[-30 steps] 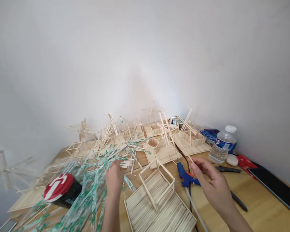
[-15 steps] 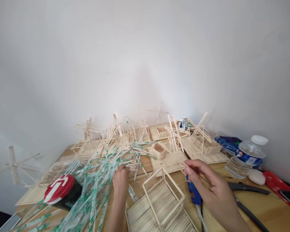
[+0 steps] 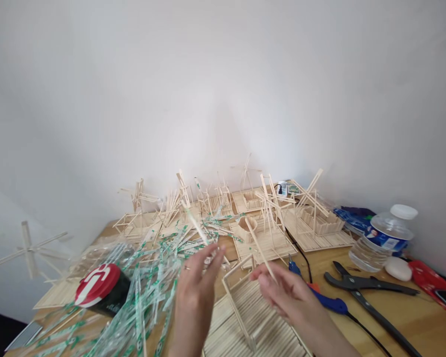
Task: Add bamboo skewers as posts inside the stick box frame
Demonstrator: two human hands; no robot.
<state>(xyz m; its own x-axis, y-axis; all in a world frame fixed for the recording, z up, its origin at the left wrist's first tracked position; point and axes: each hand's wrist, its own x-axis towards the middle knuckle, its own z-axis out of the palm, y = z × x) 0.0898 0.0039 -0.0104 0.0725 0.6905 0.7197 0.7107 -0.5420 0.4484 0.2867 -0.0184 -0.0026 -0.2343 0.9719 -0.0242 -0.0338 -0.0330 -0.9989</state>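
Note:
My left hand (image 3: 197, 290) is closed on a wrapped chopstick (image 3: 196, 224), blurred by motion, which points up and away. A bare wooden stick (image 3: 259, 244), likely a chopstick, slants up from the closed fingers of my right hand (image 3: 292, 297). Below and between the hands lies a stick-built platform (image 3: 221, 325) carrying an upright rectangular frame (image 3: 233, 302). My right forearm and hand cover part of its right side. Left of my left hand spreads a heap of clear and green wrappers (image 3: 148, 292).
Several stick models stand along the wall, one with a round tub (image 3: 246, 229). To the right are a blue glue gun (image 3: 329, 301), black pliers (image 3: 360, 285), a water bottle (image 3: 382, 240) and a white rounded object (image 3: 398, 268). A red-lidded container (image 3: 100, 285) leans at left.
My left hand has risen from the wrapper heap with the wrapped chopstick. My right hand has moved left over the platform, its stick now upright, uncovering the glue gun and pliers.

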